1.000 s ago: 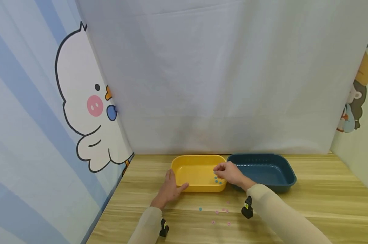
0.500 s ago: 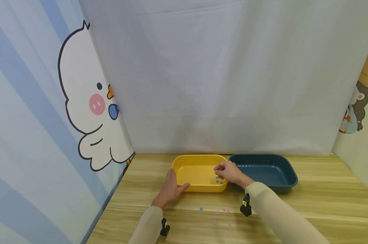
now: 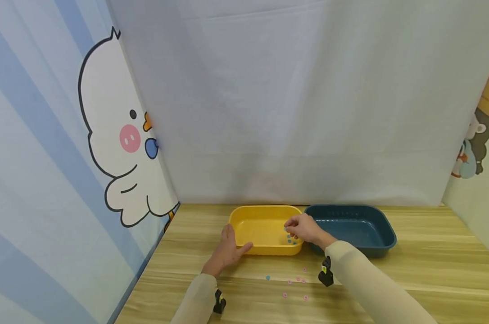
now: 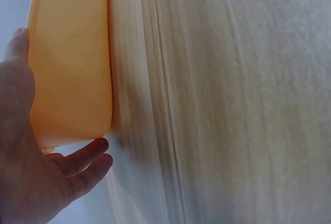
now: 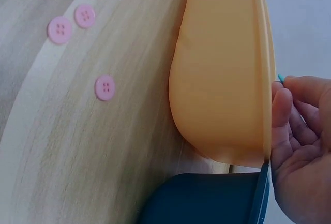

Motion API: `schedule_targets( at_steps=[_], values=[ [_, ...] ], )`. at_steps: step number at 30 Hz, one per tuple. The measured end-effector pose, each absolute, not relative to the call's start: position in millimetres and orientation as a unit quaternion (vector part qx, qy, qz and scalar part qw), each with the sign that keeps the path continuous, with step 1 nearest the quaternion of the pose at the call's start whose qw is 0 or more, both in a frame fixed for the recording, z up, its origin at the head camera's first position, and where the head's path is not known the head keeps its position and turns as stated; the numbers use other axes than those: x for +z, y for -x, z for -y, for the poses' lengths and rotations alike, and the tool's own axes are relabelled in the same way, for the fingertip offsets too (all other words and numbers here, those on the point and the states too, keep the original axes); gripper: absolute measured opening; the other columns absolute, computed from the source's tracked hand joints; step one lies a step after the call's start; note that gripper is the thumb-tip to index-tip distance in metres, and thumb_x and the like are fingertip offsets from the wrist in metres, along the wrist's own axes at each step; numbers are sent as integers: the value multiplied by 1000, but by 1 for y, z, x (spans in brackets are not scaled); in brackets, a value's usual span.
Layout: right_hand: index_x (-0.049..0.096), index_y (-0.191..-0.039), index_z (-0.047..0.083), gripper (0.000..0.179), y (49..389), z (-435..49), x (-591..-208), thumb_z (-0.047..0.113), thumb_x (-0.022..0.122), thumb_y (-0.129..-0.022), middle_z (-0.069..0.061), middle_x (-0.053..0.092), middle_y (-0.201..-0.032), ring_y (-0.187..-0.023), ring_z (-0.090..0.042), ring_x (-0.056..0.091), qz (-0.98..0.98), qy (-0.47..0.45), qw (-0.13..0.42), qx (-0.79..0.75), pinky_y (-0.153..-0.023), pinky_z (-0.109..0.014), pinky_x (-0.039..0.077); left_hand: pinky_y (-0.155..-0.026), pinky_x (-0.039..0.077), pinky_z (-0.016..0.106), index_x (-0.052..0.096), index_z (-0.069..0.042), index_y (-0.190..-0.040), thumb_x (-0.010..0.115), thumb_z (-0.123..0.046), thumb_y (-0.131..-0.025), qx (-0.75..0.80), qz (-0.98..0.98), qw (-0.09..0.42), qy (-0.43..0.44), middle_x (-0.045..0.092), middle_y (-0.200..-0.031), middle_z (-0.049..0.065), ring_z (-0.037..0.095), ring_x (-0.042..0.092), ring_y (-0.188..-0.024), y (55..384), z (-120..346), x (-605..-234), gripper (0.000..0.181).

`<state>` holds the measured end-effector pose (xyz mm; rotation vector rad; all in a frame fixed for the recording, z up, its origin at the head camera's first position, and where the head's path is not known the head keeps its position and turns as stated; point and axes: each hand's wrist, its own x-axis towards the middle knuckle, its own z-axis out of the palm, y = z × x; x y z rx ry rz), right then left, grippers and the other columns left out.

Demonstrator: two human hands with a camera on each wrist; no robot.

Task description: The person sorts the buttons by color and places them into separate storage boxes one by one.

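In the head view my left hand [image 3: 227, 252] rests against the near left corner of a yellow plastic basin [image 3: 264, 249]. Its thumb lies along the front wall and its fingers lie extended at the left side. My right hand [image 3: 307, 229] is over the basin's right end, pinching a small blue button [image 5: 281, 78] between thumb and index finger, just above the rim in the right wrist view. Several blue buttons [image 3: 289, 240] lie inside the basin, below the right fingers. On the table in front are one blue button [image 3: 268, 277] and several pink buttons [image 5: 105, 87].
A dark blue basin [image 3: 384, 245] stands right beside the yellow one, partly behind my right wrist. Both stand on a wood-grain table [image 3: 443, 270], with a grey-white curtain [image 3: 269, 112] behind. Printed cloth walls flank left and right.
The view shifts slightly. Both hands keep nearly the same places at the yellow basin, and the buttons on the table lie as before.
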<state>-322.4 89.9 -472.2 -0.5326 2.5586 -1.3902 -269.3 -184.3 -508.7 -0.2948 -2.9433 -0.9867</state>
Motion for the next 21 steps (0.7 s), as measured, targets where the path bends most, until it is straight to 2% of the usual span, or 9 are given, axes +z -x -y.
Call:
schedule_targets(
  at_steps=[4,13,21],
  values=[
    [64,-108,-8,21,322,-92,-473,5,59,-92,-20,65,-92,-77,-31,63,-860,182,90,-468,-67,-38,54,-104,28,53,4,16,-144,51,-63,-87,-315,944,10,93,5,-148,35,51,27,-129,270,184,-509,108],
    [63,-111,-9,23,319,-94,-472,5,58,-93,-21,66,-93,-79,-33,63,-854,193,85,-475,-69,-39,54,-104,30,49,4,14,-145,56,-51,-91,-293,953,-4,82,4,-149,34,47,28,-131,274,183,-512,99],
    [65,-107,-5,20,309,-98,-468,7,57,-93,-11,65,-86,-77,-30,62,-865,241,72,-433,-62,-31,52,-103,31,50,3,15,-144,56,-49,-91,-303,949,0,85,4,-148,36,48,29,-130,273,183,-512,99]
  ],
)
